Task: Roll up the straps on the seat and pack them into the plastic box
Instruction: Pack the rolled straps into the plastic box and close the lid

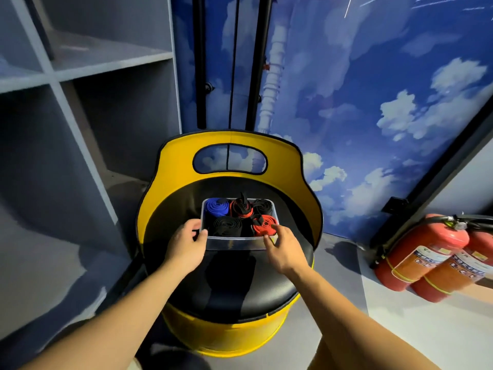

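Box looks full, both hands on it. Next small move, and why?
Probably press the red rolled strap down level at the near right corner of the clear plastic box. The right hand has its fingertips at that roll, the left hand grips the box's left rim, and no loose strap shows on the black seat cushion.

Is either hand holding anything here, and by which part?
The left hand grips the plastic box at its near left corner rim. The right hand touches the red strap roll; a grip cannot be told.

A grey shelving unit (80, 76) stands left of a cloud-sky wall mural (373, 89); two red fire extinguishers (432, 260) lean at right.
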